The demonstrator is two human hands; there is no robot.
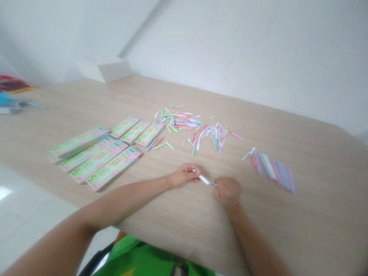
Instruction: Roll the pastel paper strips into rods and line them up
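Observation:
My left hand (186, 176) pinches a short white stick (204, 179) between thumb and fingertips, over the near part of the table. Its free end points at my right hand (228, 191), which is closed in a fist. From that fist a small, thin, dark tip (212, 184) sticks out and meets or nearly meets the stick's end; the rest of it is hidden in the fingers. Beyond my hands lie two loose heaps of pastel sticks, one heap (184, 119) farther back and another heap (215, 134) nearer. To the right, a row of sticks (274, 171) lies side by side.
Several green-and-pink flat boxes (113, 168) marked 5 lie at the left, with a few loose sticks (156, 143) beside them. A white box (106, 69) stands by the wall. Blurred red and blue items (10, 100) sit at the far left. The table's edge runs close to my body.

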